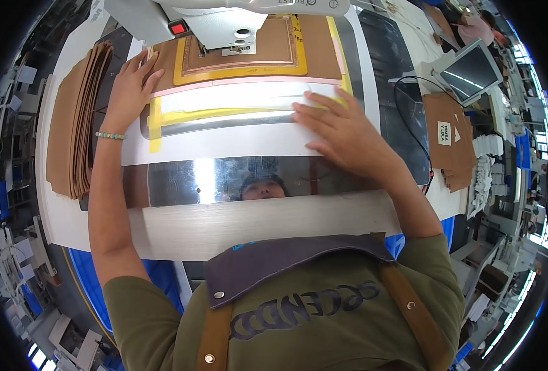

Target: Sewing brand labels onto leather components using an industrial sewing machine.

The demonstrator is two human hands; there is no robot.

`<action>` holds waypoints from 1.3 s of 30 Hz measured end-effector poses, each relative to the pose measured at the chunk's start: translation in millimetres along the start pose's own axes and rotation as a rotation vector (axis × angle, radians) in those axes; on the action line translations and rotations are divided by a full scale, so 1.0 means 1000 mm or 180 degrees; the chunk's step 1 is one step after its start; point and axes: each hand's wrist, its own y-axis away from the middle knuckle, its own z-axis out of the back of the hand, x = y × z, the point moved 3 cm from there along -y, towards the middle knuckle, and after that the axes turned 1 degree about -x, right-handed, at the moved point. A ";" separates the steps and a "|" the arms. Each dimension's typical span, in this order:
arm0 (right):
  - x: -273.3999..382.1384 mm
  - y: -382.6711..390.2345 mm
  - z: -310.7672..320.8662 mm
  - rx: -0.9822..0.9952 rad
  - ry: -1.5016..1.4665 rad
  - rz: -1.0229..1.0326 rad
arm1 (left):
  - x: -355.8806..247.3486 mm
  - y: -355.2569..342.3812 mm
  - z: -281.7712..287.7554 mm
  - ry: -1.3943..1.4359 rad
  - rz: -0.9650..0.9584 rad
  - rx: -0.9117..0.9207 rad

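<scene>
A brown fabric panel [323, 46] lies under the head of a white sewing machine [162, 28]. On top of the panel sits a yellow rectangular frame [242, 78], and a white label [244, 49] shows inside it near the needle. My left hand [135, 83] rests with fingers spread at the panel's left edge. My right hand [345, 127] hovers or lies, I cannot tell which, over the right side of a white strip [237, 99] edged with yellow tape [218, 115]. Its fingers are spread and nothing is in them.
Brown panels [76, 117] are stacked at the left. More brown pieces, one with a white label [444, 133], lie at the right below a small screen [471, 71]. A black cable [397, 102] curves there. A shiny metal plate [169, 179] borders the table's near side.
</scene>
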 end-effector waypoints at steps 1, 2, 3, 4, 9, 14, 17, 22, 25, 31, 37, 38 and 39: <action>-0.010 0.005 0.007 -0.0061 0.0077 -0.0176 | -0.008 -0.002 -0.001 -0.0019 -0.0113 -0.0059; -0.016 0.007 0.016 -0.0296 0.0176 -0.0141 | -0.015 -0.005 -0.003 -0.0009 -0.0116 -0.0053; -0.020 0.008 0.022 -0.0289 0.0174 -0.0148 | -0.024 -0.007 -0.004 -0.0040 -0.0184 -0.0170; -0.023 0.007 0.028 -0.0341 0.0005 -0.0180 | -0.033 -0.009 -0.004 -0.0080 -0.0248 -0.0288; -0.025 -0.021 0.034 -0.0652 -0.0342 -0.0159 | -0.087 -0.026 -0.012 0.0132 -0.0341 -0.0612; -0.040 -0.044 -0.012 -0.0815 -0.0721 -0.0245 | -0.124 -0.035 -0.020 0.0211 -0.0068 -0.0770; -0.044 -0.045 -0.029 -0.0957 -0.0905 -0.0332 | -0.126 -0.034 -0.019 0.0417 -0.0033 -0.0796; -0.041 -0.049 -0.036 -0.1256 -0.0928 -0.0346 | -0.096 -0.040 -0.016 0.1150 0.0383 0.0096; -0.036 -0.053 -0.034 -0.1252 -0.1048 -0.0461 | -0.075 -0.036 -0.006 0.0911 0.0014 0.0119; -0.033 -0.060 -0.038 -0.1263 -0.0988 -0.0527 | -0.028 0.034 0.058 0.1221 0.0269 -0.0882; -0.031 -0.057 -0.031 -0.1329 -0.1194 -0.0667 | -0.010 0.158 0.170 0.1505 0.1044 -0.2724; -0.031 -0.054 -0.030 -0.1231 -0.1214 -0.0817 | -0.002 0.188 0.190 0.1724 0.1223 -0.2894; -0.029 -0.055 -0.029 -0.1171 -0.1219 -0.0838 | 0.004 0.219 0.206 0.1592 0.1408 -0.3046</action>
